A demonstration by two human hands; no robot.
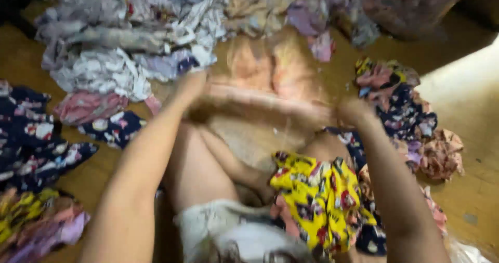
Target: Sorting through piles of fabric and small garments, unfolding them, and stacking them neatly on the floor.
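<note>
I sit on the floor with my legs folded. My left hand [189, 83] and my right hand [356, 111] each grip an end of a pale peach piece of cloth [260, 104], stretched between them and blurred by motion. A yellow patterned cloth [317, 195] lies over my right thigh, just under my right forearm.
A big heap of white, grey and lilac fabric pieces [125, 39] lies ahead on the left. Dark blue floral pieces [36, 138] sit at the left, mixed floral pieces [405, 112] at the right. The wooden floor [468, 195] shows around them.
</note>
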